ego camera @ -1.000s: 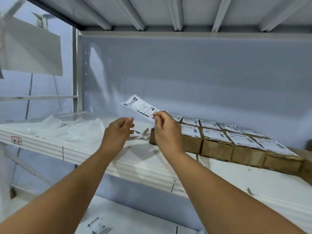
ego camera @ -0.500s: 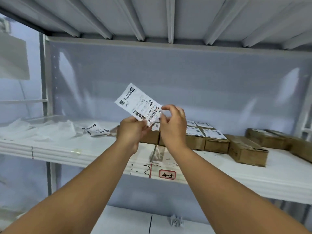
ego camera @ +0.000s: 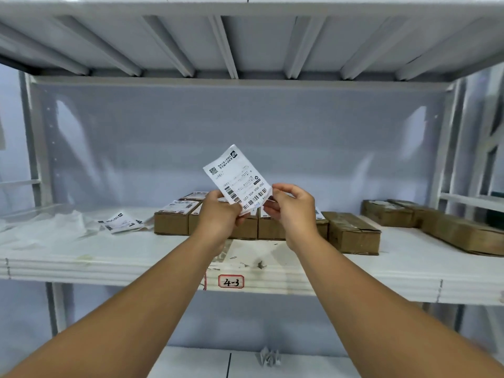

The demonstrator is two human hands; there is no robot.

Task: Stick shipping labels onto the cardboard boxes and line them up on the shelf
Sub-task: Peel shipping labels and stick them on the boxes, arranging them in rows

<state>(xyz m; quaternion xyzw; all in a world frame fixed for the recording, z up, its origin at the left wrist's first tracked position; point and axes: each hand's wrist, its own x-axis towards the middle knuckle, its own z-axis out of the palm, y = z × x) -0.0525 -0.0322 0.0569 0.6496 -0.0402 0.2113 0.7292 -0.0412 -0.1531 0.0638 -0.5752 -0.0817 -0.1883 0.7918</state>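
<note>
- Two hands hold one shipping label (ego camera: 237,178) upright in the air above the front edge of the shelf (ego camera: 136,252); the left hand (ego camera: 221,214) grips its lower left edge with curled fingers.
- The right hand (ego camera: 293,207) pinches the label's lower right corner between thumb and fingertips.
- Behind the hands, labelled cardboard boxes (ego camera: 171,222) sit in a block at mid-shelf.
- Just beside the block's right end lies a plain box (ego camera: 351,231); more boxes (ego camera: 450,230) lie near the shelf's right edge.
- Loose labels (ego camera: 121,222) lie toward the left end.
- A "4-3" tag (ego camera: 231,281) is on the front edge.
</note>
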